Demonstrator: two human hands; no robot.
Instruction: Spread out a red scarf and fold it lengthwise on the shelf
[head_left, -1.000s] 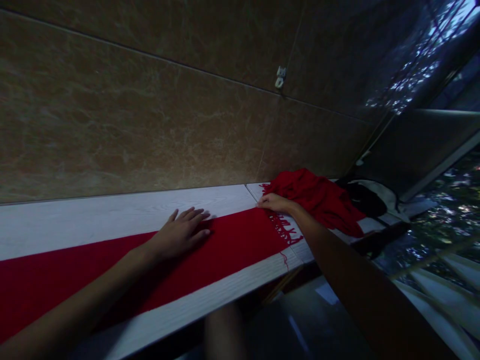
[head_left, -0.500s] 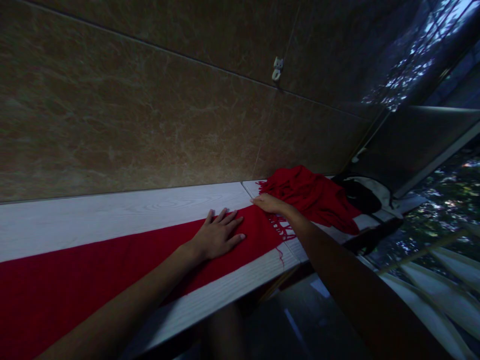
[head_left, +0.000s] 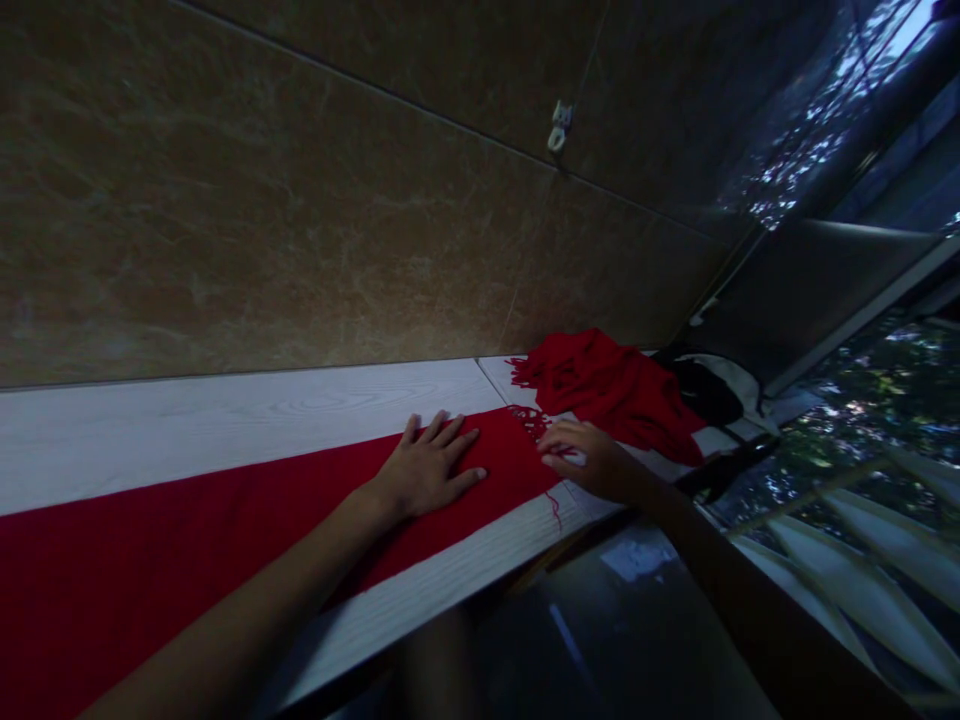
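A long red scarf point(head_left: 225, 520) lies flat along a white wooden tabletop point(head_left: 225, 415), its fringe point(head_left: 536, 425) at the right end. My left hand point(head_left: 427, 465) rests palm down on the scarf near that end, fingers spread. My right hand point(head_left: 585, 458) lies over the fringed end, fingers stretched out and slightly curled on the tassels. It seems to hold nothing.
A second red scarf point(head_left: 607, 385) is bunched up at the far right of the table, with a black and white cloth point(head_left: 712, 385) behind it. A brown tiled wall point(head_left: 300, 200) runs behind the table. The floor point(head_left: 600, 620) lies below the table's front edge.
My left hand slid right along the scarf toward the fringe. My right hand came back from the far corner of the scarf's end to the near side of the fringe.
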